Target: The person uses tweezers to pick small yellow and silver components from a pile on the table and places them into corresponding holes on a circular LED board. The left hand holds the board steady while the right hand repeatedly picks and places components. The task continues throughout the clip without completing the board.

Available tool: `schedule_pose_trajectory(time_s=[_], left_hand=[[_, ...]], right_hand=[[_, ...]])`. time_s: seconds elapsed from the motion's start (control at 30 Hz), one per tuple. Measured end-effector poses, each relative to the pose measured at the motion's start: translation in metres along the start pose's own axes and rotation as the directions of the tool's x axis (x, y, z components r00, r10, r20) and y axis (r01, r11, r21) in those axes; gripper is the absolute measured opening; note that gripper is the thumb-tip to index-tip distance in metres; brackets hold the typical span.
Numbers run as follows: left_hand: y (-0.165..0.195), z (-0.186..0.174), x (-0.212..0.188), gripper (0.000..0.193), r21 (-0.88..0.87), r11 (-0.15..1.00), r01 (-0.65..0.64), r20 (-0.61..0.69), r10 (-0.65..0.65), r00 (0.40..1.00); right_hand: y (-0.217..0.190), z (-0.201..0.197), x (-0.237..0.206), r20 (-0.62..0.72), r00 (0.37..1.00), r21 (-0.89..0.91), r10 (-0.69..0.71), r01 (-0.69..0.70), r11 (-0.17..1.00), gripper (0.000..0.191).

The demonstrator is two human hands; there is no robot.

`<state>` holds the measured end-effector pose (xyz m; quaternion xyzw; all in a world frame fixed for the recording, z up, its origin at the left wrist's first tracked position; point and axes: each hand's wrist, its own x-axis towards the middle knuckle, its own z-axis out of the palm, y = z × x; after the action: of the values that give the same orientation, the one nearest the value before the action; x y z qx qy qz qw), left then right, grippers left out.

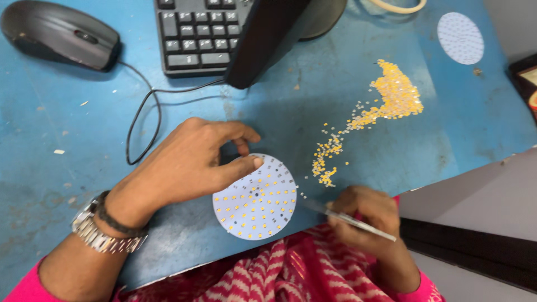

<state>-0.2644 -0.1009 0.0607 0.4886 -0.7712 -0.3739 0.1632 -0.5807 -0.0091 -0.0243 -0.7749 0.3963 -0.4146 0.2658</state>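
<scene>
A single head-worn camera looks steeply down from above the person's seat onto a blue table [358, 112], close enough that the forearms fill the near edge. It faces away from the person: the keyboard [196, 33] and mouse [59, 34] lie at the far side, the table's edge cuts off at the near right.

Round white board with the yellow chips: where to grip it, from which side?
Grip the round board by its bare rim, fingers coming in from the near table edge. It lies flat, its face is covered in loose-looking chips, and the left hand already pins its far-left edge.
</scene>
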Motion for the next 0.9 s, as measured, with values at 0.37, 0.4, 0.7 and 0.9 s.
schedule_pose_trajectory(time_s=[0.37, 0.4, 0.7, 0.9], left_hand=[[0.006, 0.005, 0.008, 0.049, -0.025, 0.981, 0.194, 0.078, -0.191, 0.978], [0.007, 0.005, 0.008, 0.049, -0.024, 0.982, 0.188, 0.078, -0.185, 0.98], [0.009, 0.007, 0.01, 0.047, -0.014, 0.984, 0.176, 0.08, -0.174, 0.982], [0.009, 0.008, 0.01, 0.048, -0.008, 0.983, 0.182, 0.084, -0.18, 0.98]], right_hand=[[0.048, -0.048, -0.02, -0.239, 0.943, -0.066, 0.23, -0.252, 0.965, 0.012], [0.048, -0.047, -0.021, -0.238, 0.945, -0.047, 0.226, -0.243, 0.969, 0.013], [0.039, -0.053, -0.015, -0.172, 0.966, -0.045, 0.194, -0.205, 0.978, 0.013], [0.036, -0.053, -0.012, -0.175, 0.953, -0.072, 0.247, -0.262, 0.962, 0.012]])
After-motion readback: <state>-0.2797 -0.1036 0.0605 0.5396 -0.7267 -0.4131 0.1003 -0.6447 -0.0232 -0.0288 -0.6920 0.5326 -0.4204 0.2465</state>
